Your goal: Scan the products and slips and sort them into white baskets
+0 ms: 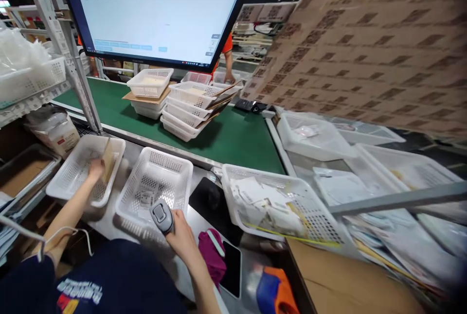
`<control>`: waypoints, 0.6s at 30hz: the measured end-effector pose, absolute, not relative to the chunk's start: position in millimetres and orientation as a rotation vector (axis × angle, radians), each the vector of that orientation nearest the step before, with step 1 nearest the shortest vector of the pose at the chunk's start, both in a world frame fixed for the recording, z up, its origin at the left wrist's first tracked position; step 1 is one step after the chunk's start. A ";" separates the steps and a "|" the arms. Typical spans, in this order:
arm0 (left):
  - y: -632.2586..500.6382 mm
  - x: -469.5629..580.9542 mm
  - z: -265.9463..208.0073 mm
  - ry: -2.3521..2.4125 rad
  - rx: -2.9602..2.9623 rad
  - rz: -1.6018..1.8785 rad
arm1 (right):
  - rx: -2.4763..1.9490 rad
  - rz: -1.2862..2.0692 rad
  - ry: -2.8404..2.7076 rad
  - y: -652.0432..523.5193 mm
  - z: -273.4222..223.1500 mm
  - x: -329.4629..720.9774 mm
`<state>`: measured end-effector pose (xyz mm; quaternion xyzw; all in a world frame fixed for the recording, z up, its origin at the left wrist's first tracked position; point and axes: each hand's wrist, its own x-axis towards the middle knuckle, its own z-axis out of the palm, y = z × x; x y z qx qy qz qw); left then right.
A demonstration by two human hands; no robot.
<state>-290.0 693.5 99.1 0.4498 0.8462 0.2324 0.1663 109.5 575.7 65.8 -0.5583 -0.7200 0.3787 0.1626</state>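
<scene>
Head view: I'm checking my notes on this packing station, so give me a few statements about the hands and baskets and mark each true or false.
1. The right hand grips a grey handheld scanner. True.
2. The left hand rests on the green conveyor belt. False: it reaches into the left white basket, by a flat brown piece.
3. The scanner is held over the middle white basket. True.
4. The large monitor is switched off. False: it shows a bright, lit screen.
5. The stacked baskets stand on the belt. True.
</scene>
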 end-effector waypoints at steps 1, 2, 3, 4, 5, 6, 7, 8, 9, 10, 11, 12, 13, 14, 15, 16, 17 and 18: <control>690.0 -298.4 109.2 2.420 1.288 0.719 | -1.543 1.083 -2.021 579.1 68.0 110.1; 686.5 -306.5 119.8 2.418 1.302 0.783 | -1.478 1.080 -1.988 583.0 71.0 109.8; 682.9 -313.4 130.1 2.404 1.326 0.848 | -1.403 1.075 -1.960 587.3 75.1 108.3; 679.3 -318.3 139.2 2.385 1.356 0.903 | -1.328 1.072 -1.942 592.0 80.3 105.3; 675.8 -320.8 146.8 2.348 1.378 0.974 | -1.260 1.070 -1.934 597.0 86.6 100.8; 672.5 -320.5 152.5 2.286 1.382 1.070 | -1.208 1.071 -1.939 602.1 93.8 95.2; 669.4 -317.4 156.4 2.197 1.366 1.187 | -1.173 1.075 -1.958 607.3 101.5 88.7; 666.6 -311.8 158.6 2.086 1.331 1.310 | -1.157 1.083 -1.991 612.2 109.0 82.1; 664.1 -304.1 159.4 1.971 1.277 1.420 | -1.155 1.091 -2.030 616.5 115.7 75.9; 661.9 -294.7 158.8 1.871 1.217 1.500 | -1.164 1.090 -2.066 619.9 120.7 70.8; 659.8 -284.2 157.1 1.798 1.169 1.538 | -1.184 1.085 -2.099 621.9 123.7 67.5; 657.7 -272.8 154.3 1.761 1.143 1.536 | -1.212 1.078 -2.125 622.4 124.2 66.5; 655.3 -261.2 150.6 1.737 1.125 1.516 | -1.246 1.073 -2.136 621.3 122.5 68.1; 652.3 -249.7 145.8 1.711 1.116 1.491 | -1.279 1.073 -2.130 618.6 119.0 72.6; 648.4 -238.6 140.3 1.685 1.107 1.461 | -1.314 1.078 -2.110 614.7 114.2 80.1; 643.6 -228.4 134.1 1.665 1.096 1.425 | -1.350 1.082 -2.073 610.3 109.2 90.5; 638.4 -219.7 127.5 1.655 1.074 1.375 | -1.382 1.079 -2.021 606.1 105.0 103.9; 633.6 -212.8 121.0 1.657 1.047 1.307 | -1.402 1.063 -1.945 603.0 102.6 120.0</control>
